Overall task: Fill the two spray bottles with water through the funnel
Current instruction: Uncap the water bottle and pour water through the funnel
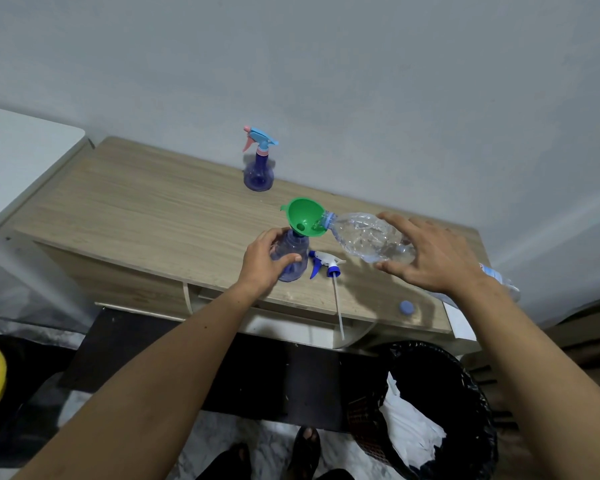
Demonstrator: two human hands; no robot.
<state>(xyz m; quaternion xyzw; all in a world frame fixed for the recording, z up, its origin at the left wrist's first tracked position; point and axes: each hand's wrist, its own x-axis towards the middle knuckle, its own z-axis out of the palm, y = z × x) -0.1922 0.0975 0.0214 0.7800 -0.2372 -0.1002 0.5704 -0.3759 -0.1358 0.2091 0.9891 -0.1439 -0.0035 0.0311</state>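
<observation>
Head: left hand (262, 259) grips spray bottle (291, 258); right hand (430, 254) holds water bottle (368, 237) at funnel (303, 218).

Dim, cool indoor light falls from above; soft shadows pool beneath the table (118, 209). Wide-angle distortion bends its edges. Focus is fair, corners darker, no glare.
</observation>
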